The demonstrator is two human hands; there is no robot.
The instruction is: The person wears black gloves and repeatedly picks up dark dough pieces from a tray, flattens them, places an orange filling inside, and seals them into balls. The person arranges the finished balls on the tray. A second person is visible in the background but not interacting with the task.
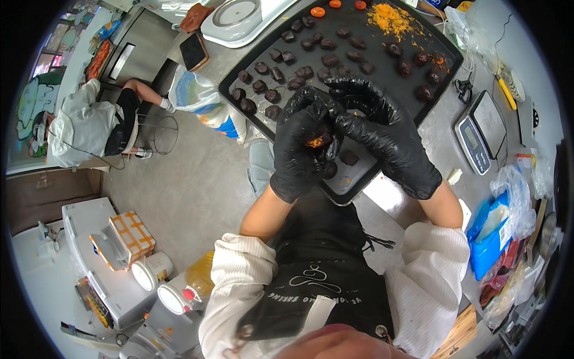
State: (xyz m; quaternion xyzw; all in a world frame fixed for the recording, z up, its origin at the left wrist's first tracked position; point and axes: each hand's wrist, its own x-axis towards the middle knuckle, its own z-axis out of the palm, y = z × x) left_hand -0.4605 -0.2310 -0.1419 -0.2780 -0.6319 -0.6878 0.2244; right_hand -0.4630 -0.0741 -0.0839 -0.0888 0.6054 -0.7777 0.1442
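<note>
Both of my hands wear shiny black gloves and meet above the near part of a dark baking tray (287, 47). My left hand (299, 146) is curled around a dark ball of filling (319, 137) with orange shreds on it. My right hand (381, 130) is bent over beside it, its fingertips close to the left fingers; whether they touch the ball is hidden. Several dark lumps (329, 60) lie in rows on the tray. Rounder, glossy dark balls (405, 67) lie at its right. A heap of orange shreds (391, 19) and a few orange yolk-like balls (317, 12) lie at the far end.
Right of the tray are a digital scale (477, 130), black scissors (464, 89), a yellow-handled knife (506, 93) and a blue bag (491, 235). A phone (194, 52) and a white plastic scale (237, 22) lie at the upper left. Another person (87, 123) sits at the left.
</note>
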